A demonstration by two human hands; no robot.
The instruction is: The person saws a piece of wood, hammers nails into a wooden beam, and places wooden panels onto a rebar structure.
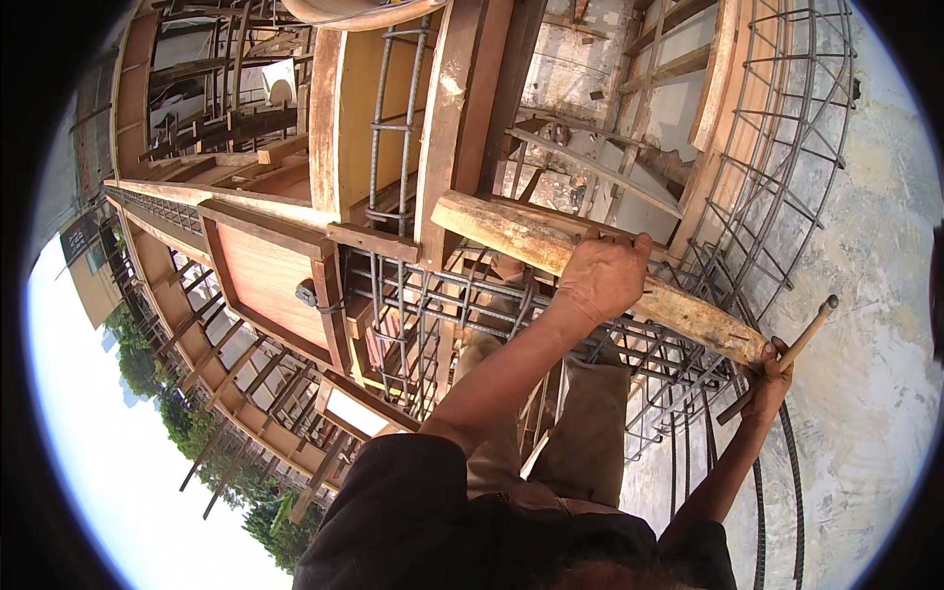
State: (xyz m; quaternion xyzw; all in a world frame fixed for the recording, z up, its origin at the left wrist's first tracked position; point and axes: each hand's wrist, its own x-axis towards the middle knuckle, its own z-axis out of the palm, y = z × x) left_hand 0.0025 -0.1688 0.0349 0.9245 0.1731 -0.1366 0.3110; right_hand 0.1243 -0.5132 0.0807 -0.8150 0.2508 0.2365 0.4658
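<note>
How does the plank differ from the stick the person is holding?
The plank is thick, flat-sided and rough; the stick is thin and round. The plank lies across the rebar cage under the left hand; the stick juts free from the right hand, which also touches the plank's end. Both look like pale wood.

Rough pale timber plank (551, 258) slanting across rebar; wooden tool handle (782, 356) alongside.

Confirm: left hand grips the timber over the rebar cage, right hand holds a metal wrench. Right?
Not quite. The head view shows the right hand at the timber's end holding a wooden stick-like handle, not a metal wrench. The rest stands: the left hand grips the timber over the rebar cage.
</note>
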